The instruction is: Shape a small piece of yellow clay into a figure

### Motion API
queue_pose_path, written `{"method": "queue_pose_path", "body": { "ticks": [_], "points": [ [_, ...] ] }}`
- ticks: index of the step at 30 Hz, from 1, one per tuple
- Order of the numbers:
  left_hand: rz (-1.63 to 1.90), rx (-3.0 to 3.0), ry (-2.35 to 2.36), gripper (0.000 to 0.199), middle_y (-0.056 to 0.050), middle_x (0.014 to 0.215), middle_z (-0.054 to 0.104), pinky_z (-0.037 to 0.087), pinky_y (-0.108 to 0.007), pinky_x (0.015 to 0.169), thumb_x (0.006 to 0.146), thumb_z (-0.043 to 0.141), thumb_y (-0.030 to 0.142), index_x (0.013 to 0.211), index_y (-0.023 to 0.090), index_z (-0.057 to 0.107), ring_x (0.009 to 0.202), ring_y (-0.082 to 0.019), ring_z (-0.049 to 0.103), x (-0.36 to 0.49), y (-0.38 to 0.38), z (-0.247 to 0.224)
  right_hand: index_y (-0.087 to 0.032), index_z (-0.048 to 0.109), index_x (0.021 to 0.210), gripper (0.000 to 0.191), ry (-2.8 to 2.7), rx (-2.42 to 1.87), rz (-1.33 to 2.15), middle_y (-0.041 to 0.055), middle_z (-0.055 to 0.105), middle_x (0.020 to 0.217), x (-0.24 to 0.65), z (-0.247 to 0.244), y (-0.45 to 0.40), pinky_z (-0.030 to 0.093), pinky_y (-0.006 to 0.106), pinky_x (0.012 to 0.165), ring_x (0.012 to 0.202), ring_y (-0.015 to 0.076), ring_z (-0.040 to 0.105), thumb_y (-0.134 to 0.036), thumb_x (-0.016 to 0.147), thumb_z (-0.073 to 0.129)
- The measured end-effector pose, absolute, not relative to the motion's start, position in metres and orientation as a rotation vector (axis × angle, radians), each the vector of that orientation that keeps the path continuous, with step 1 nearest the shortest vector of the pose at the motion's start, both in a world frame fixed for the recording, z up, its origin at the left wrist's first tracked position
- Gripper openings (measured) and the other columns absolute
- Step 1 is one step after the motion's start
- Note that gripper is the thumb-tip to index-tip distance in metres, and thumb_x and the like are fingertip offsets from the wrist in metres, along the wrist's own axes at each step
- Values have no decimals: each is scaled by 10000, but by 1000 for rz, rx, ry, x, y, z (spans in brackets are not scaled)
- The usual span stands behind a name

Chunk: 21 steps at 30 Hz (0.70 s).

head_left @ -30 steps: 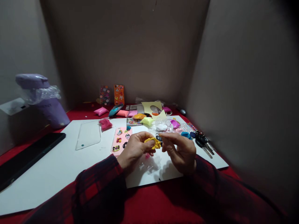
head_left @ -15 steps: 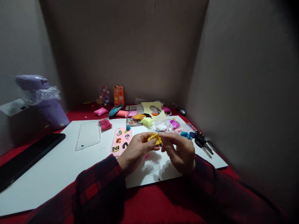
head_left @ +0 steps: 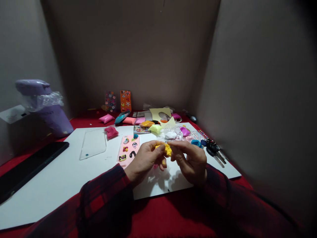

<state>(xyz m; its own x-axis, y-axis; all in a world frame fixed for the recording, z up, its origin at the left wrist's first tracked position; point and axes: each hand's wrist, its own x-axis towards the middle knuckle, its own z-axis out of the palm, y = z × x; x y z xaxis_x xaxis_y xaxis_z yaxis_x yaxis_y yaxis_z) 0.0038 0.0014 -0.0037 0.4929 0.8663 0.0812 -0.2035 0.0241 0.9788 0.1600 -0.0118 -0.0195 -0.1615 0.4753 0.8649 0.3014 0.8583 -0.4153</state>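
A small lumpy yellow piece [head_left: 168, 150], soft-looking like clay, is held between my two hands above the white board. My left hand [head_left: 146, 160] pinches its left side between thumb and fingers. From the right, my right hand [head_left: 191, 161] grips the piece's other edge with thumb and index finger. Just left of my left hand lies a pink phone case [head_left: 125, 155] bearing small clay decorations. Beneath my hands is a crumpled clear wrapper [head_left: 158, 175], partly hidden.
A clear case [head_left: 93, 144] and a red packet [head_left: 111, 133] lie on the white board [head_left: 61, 178]. Keys [head_left: 215, 150] are at right. Colourful packets line the back. A black phone [head_left: 32, 168] and a purple tumbler [head_left: 55, 115] are at left.
The lower fingers of my left hand have spread downward a little, and the yellow piece has turned slightly between my hands. My right hand has hardly moved.
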Motion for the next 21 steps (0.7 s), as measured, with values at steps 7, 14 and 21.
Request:
{"method": "queue_pose_path", "body": {
  "ticks": [7,14,21],
  "points": [
    [949,1250,712,315,23,470,526,354,-148,316,742,641,425,729,127,542,322,-67,447,3,2,-4,-169,624,1052,239,-1756,-601,147,29,655,813,161,-23,-10,469,215,497,568,103,596,-90,840,548],
    [966,1201,664,377,-42,641,601,406,-161,395,789,564,475,752,101,582,433,-73,521,5,-2,-3,-170,632,1041,229,-1727,-622,172,23,650,776,161,-23,-11,449,214,471,530,95,573,-92,844,545],
    [934,1132,644,373,-118,1002,640,483,-199,586,760,654,314,1080,129,604,725,-146,639,1,4,-2,-170,636,1039,210,-1644,-698,154,3,592,644,159,-22,-14,413,238,450,479,103,502,-128,853,547]
  ]
}}
